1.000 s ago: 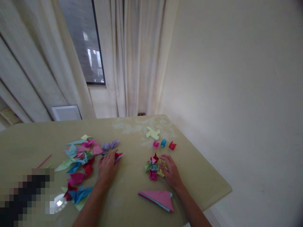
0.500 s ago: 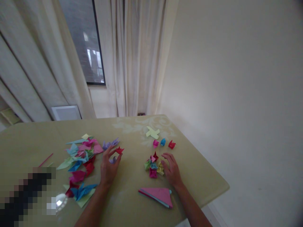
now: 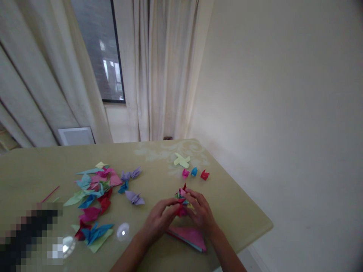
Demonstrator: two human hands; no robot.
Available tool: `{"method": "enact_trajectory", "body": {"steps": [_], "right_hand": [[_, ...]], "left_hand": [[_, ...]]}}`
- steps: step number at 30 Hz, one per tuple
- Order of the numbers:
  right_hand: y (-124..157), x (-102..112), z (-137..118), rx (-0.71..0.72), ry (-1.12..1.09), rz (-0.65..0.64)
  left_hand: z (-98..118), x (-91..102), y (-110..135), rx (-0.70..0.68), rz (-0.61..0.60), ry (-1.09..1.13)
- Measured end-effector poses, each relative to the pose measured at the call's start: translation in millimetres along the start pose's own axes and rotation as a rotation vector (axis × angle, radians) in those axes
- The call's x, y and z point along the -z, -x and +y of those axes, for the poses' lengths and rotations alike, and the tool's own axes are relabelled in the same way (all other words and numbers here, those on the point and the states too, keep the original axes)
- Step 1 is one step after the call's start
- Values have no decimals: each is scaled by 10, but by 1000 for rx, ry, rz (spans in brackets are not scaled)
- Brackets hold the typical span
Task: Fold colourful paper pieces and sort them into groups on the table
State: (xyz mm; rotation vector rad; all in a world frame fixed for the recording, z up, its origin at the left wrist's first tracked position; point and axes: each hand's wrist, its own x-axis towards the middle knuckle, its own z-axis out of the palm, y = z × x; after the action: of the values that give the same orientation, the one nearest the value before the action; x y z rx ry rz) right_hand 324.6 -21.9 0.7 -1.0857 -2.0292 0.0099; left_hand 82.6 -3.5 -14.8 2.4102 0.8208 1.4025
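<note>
My left hand (image 3: 161, 218) has its thumb and fingers pinched on a small red folded-paper figure (image 3: 180, 201), held over a cluster of small origami pieces. The cluster includes a pink piece (image 3: 182, 192) and a magenta piece (image 3: 182, 211). Curved over the cluster's right side, my right hand (image 3: 200, 210) has its fingers apart, their tips at the pieces; whether they touch is hard to see. Both hands hide much of the cluster. Just below lies a stack of folded pink paper (image 3: 190, 236), partly behind my right wrist.
Small magenta (image 3: 185, 173), blue (image 3: 194, 172) and red (image 3: 204, 174) figures stand behind the cluster, near a pale green paper cross (image 3: 182, 160). To the left lies a heap of origami (image 3: 98, 185), with purple cranes (image 3: 135, 198) beside it. A clear round object (image 3: 123, 232) sits nearer me.
My left hand has moved right, carrying the red figure from beside the purple cranes to the cluster. My right hand has shifted slightly left, over the cluster.
</note>
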Motion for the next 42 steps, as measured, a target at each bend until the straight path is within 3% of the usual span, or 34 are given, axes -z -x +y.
{"method": "enact_trajectory", "body": {"steps": [2,5,10,12,14,16,19,21,24,26,29,33,37,40,42], "right_hand": [[-9,10,-81,26,-21,-22],[2,40,-146,31,-22,-72],[62,87,-98,56,-3,-108],[117,94,-14,-8,16,-15],[192,104,103,-149,59,171],[272,114,231,-324,83,325],[349,117,388,-557,36,375],[356,100,451,-667,-15,352],[326,66,499,-748,-69,292],[309,57,512,-753,-73,282],[311,76,484,-682,-24,342],[301,90,260,-462,3,365],[152,-15,-154,-162,-81,112],[-42,-145,-412,-20,-67,-34],[-170,-224,-503,10,-65,-40]], "left_hand": [[106,-44,7,120,-132,103],[154,-67,22,222,-185,182],[55,-142,55,24,-150,172],[-14,-128,33,-41,-103,104],[-92,-45,-13,-26,-36,-33],[-166,102,-63,105,67,-252],[-260,363,-93,435,110,-688],[-334,498,-69,598,-5,-895],[-500,570,8,636,-218,-896],[-617,539,54,585,-249,-780],[-681,443,76,418,-132,-613],[-462,339,12,16,-3,-456],[-132,283,-68,-322,-1,-355],[-4,254,-68,-401,20,-297],[1,239,-35,-401,37,-265]]}}
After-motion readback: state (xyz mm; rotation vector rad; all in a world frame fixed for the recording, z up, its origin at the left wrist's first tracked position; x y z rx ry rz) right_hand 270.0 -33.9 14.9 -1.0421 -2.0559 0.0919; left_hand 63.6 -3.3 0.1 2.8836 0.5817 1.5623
